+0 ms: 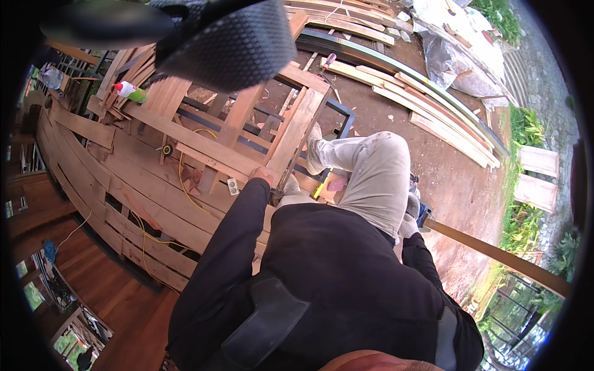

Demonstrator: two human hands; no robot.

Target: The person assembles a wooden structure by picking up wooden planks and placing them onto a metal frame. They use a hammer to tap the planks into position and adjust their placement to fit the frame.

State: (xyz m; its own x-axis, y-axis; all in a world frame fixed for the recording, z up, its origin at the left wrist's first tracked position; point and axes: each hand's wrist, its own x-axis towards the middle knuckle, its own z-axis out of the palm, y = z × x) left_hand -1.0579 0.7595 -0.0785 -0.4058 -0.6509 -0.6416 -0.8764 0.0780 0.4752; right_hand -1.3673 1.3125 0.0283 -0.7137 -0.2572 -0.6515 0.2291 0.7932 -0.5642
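Note:
My left hand point(262, 175) is at the near corner of a slatted wooden frame point(204, 143), its fingers curled over the edge. The frame lies on a plank-topped bench. Beside that hand sits a white power socket point(232, 187), and a yellow cord runs over the planks. Low at my right side, my right hand point(408, 227) is close to a blue tool or clamp point(424, 214), at one end of a long wooden bar. Its fingers are mostly hidden, so what it holds is unclear. A tape measure point(167, 149) and a white-and-green glue bottle point(131, 92) lie farther off.
My bent leg point(371, 167) is close to the frame. Stacked boards point(427, 117) and long dark metal bars lie on the dirt ground. A red-handled screwdriver point(329, 60) lies near the frame's far corner. A dark textured object point(229, 46) blocks the upper view.

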